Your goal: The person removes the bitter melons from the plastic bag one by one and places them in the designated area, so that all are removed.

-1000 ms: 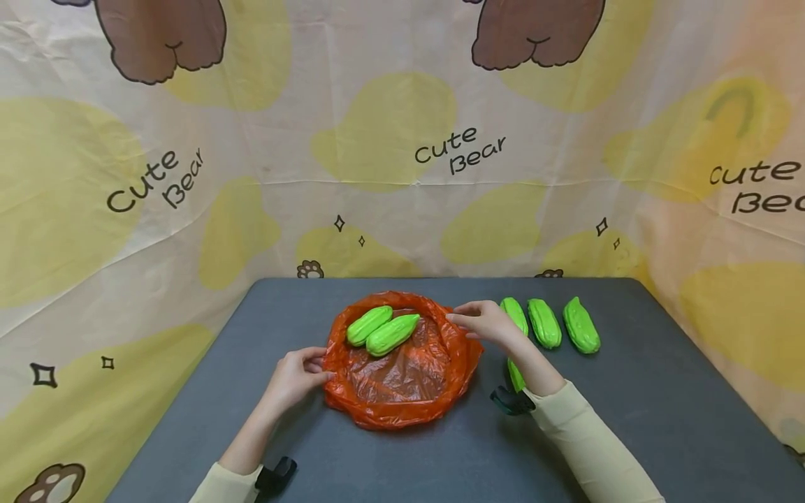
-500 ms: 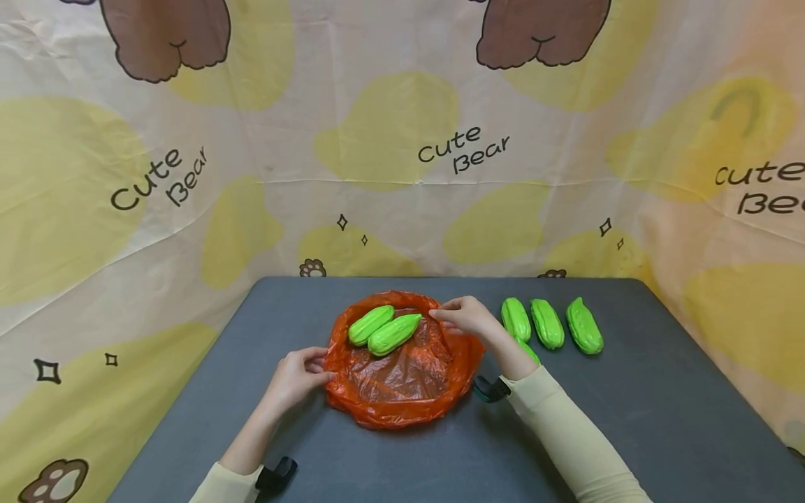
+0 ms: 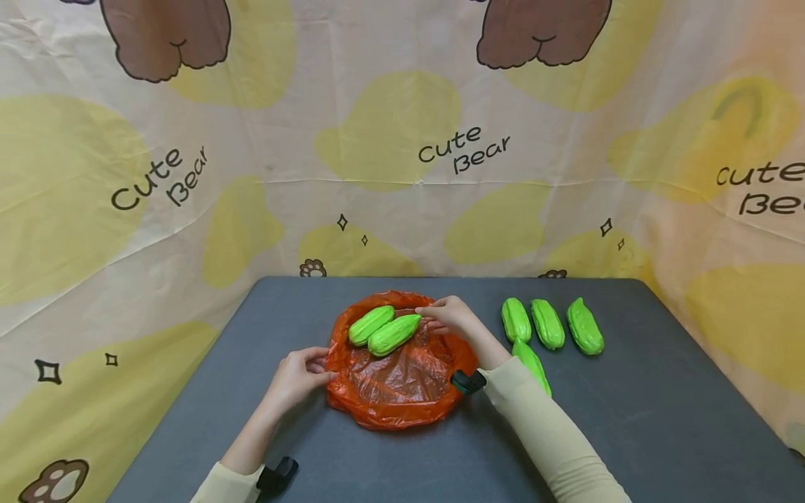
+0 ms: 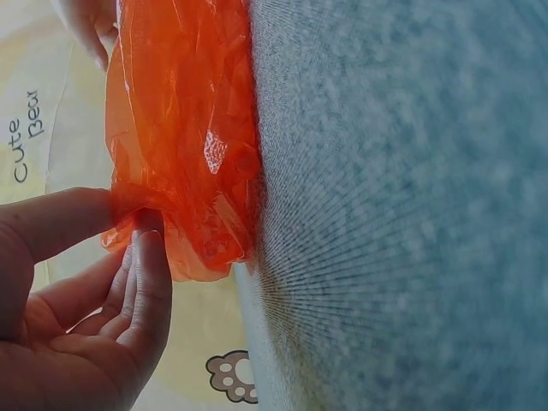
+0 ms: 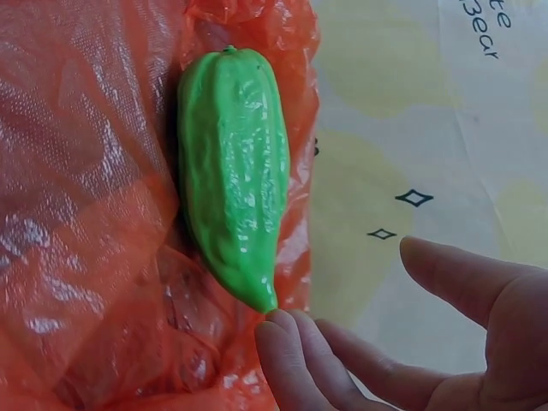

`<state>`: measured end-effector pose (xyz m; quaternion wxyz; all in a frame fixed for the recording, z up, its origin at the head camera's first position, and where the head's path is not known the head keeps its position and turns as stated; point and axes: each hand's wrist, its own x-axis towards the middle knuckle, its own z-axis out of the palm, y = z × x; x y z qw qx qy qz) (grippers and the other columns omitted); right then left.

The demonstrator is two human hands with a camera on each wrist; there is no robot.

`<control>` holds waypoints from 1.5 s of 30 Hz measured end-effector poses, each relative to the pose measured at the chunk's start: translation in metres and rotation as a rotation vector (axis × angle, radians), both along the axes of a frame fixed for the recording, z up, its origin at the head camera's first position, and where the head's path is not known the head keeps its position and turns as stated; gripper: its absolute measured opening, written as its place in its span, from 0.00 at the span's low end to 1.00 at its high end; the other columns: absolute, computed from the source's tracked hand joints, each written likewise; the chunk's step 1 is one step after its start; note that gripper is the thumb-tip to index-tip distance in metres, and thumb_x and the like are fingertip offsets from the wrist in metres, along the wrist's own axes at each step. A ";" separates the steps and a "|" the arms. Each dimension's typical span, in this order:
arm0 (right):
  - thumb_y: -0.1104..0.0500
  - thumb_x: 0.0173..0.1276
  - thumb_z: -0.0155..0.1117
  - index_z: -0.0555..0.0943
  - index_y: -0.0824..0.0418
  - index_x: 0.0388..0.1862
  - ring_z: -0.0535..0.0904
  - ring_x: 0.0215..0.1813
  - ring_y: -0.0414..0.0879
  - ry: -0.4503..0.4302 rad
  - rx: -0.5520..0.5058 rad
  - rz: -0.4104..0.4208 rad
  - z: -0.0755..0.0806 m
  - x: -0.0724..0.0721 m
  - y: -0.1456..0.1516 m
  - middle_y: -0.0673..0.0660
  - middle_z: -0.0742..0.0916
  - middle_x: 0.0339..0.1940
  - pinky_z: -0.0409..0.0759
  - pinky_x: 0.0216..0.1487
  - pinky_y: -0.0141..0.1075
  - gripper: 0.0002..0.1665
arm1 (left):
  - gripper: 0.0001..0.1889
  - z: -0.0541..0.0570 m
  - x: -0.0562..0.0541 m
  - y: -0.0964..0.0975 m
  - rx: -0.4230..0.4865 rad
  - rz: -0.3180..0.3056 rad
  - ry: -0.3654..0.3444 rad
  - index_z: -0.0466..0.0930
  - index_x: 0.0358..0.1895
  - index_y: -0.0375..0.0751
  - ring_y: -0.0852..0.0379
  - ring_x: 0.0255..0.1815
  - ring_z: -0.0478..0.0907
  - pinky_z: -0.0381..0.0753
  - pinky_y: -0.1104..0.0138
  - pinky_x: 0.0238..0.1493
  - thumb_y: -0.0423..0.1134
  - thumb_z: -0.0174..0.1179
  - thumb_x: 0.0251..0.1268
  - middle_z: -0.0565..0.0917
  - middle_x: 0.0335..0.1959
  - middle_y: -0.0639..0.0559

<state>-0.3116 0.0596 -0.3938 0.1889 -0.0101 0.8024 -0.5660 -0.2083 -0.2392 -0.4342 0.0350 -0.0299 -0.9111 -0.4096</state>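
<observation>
An orange-red plastic bag lies with its mouth spread and its rim rolled. Two bright green ribbed bitter melons rest inside at the back left; the nearer melon has its pointed tip toward my right hand. My left hand pinches the bag's left rim between thumb and fingers, as the left wrist view also shows. Above the bag's right side, my right hand has its thumb apart from its fingers. In the right wrist view its fingertips are at the melon's tip; contact is hard to tell.
On the grey table, three more bitter melons stand in a row at the back right, the middle melon among them. Another bitter melon lies nearer, partly behind my right sleeve. A printed cloth hangs behind.
My right hand has moved left, from the bag's right rim to the tip of the nearer melon inside. The melon by my right forearm shows more. My left hand stays on the rim.
</observation>
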 end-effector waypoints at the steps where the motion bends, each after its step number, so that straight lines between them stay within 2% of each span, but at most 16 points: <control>1: 0.52 0.66 0.62 0.72 0.73 0.58 0.78 0.56 0.60 -0.007 -0.001 -0.007 -0.001 -0.001 -0.002 0.70 0.80 0.55 0.76 0.57 0.48 0.30 | 0.23 0.000 0.000 0.000 0.000 0.002 0.000 0.78 0.53 0.29 0.59 0.33 0.80 0.77 0.70 0.31 0.32 0.69 0.51 0.84 0.37 0.46; 11: 0.52 0.65 0.64 0.68 0.72 0.60 0.81 0.53 0.57 -0.101 -0.009 -0.063 -0.011 -0.005 -0.011 0.68 0.81 0.53 0.79 0.52 0.45 0.33 | 0.23 -0.001 0.000 -0.001 0.002 0.003 -0.002 0.79 0.53 0.30 0.59 0.33 0.79 0.77 0.71 0.31 0.32 0.69 0.51 0.84 0.37 0.46; 16: 0.51 0.66 0.63 0.66 0.71 0.61 0.82 0.52 0.57 -0.133 -0.018 -0.058 -0.019 -0.006 -0.015 0.68 0.81 0.52 0.80 0.51 0.45 0.33 | 0.24 -0.001 0.001 -0.002 -0.005 0.000 0.005 0.78 0.53 0.29 0.59 0.33 0.80 0.77 0.70 0.31 0.32 0.69 0.51 0.85 0.38 0.45; 21: 0.52 0.67 0.62 0.67 0.71 0.62 0.81 0.52 0.57 -0.129 -0.048 -0.043 -0.025 -0.007 -0.021 0.69 0.80 0.54 0.81 0.49 0.45 0.32 | 0.24 0.000 0.000 -0.003 -0.002 -0.001 0.001 0.78 0.53 0.29 0.59 0.34 0.80 0.77 0.70 0.32 0.33 0.69 0.51 0.84 0.38 0.45; 25: 0.52 0.66 0.63 0.70 0.70 0.63 0.81 0.53 0.57 -0.127 -0.057 -0.073 -0.030 -0.006 -0.028 0.68 0.80 0.55 0.81 0.49 0.45 0.32 | 0.23 0.000 0.000 -0.003 0.002 0.003 -0.008 0.78 0.53 0.30 0.59 0.33 0.80 0.77 0.70 0.32 0.33 0.69 0.51 0.84 0.37 0.46; 33: 0.49 0.63 0.65 0.67 0.67 0.67 0.81 0.53 0.53 -0.061 -0.045 -0.078 -0.043 -0.003 -0.039 0.65 0.79 0.58 0.81 0.47 0.42 0.39 | 0.23 0.000 0.001 -0.003 0.010 0.006 -0.010 0.79 0.52 0.31 0.59 0.33 0.79 0.77 0.70 0.31 0.32 0.69 0.50 0.84 0.36 0.47; 39: 0.47 0.59 0.69 0.65 0.68 0.68 0.80 0.54 0.55 -0.020 -0.038 -0.102 -0.049 -0.001 -0.045 0.66 0.76 0.62 0.80 0.50 0.44 0.44 | 0.23 -0.001 0.002 -0.004 0.016 0.004 -0.012 0.79 0.52 0.31 0.59 0.33 0.79 0.77 0.71 0.31 0.32 0.70 0.50 0.84 0.36 0.47; 42: 0.46 0.58 0.70 0.69 0.68 0.64 0.81 0.49 0.53 0.014 -0.010 -0.089 -0.051 0.000 -0.047 0.64 0.79 0.56 0.81 0.46 0.42 0.42 | 0.23 -0.002 0.002 -0.005 0.020 0.001 -0.009 0.79 0.53 0.31 0.59 0.33 0.79 0.77 0.71 0.31 0.32 0.70 0.50 0.83 0.36 0.47; 45: 0.45 0.57 0.70 0.78 0.65 0.51 0.80 0.35 0.46 0.052 0.033 -0.073 -0.053 0.001 -0.050 0.56 0.82 0.37 0.80 0.35 0.37 0.31 | 0.23 -0.002 0.002 -0.005 0.018 0.003 -0.006 0.79 0.53 0.31 0.59 0.33 0.79 0.77 0.71 0.31 0.32 0.69 0.50 0.83 0.36 0.47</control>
